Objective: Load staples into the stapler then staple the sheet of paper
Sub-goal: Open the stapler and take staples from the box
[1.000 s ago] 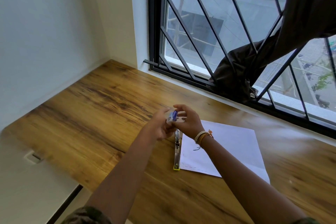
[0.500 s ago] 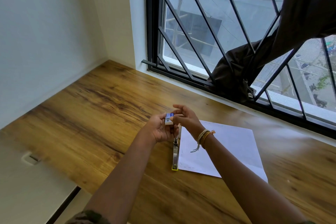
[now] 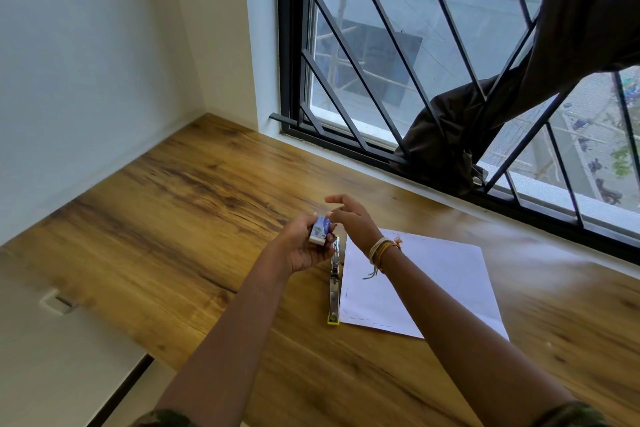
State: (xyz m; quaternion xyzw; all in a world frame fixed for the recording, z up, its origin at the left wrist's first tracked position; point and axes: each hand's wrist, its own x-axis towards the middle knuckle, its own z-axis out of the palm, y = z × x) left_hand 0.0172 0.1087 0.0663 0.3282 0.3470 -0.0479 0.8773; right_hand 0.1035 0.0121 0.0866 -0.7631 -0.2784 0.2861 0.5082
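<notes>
Head view: a staple box (image 3: 319, 230) was gripped by the left hand (image 3: 304, 246); the right hand (image 3: 349, 218) was held loosely spread above the stapler (image 3: 334, 284).

Bare table (image 3: 194, 204) left of stapler (image 3: 334, 282); paper (image 3: 426, 284) right.

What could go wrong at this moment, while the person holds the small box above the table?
1. The left hand holds the small staple box in the air above the open stapler; if it tips, staples may scatter over the wooden table.
2. The right hand hovers open beside the box, so only one hand supports it.
3. The stapler touches the paper's edge; a bump could shift both.
</notes>
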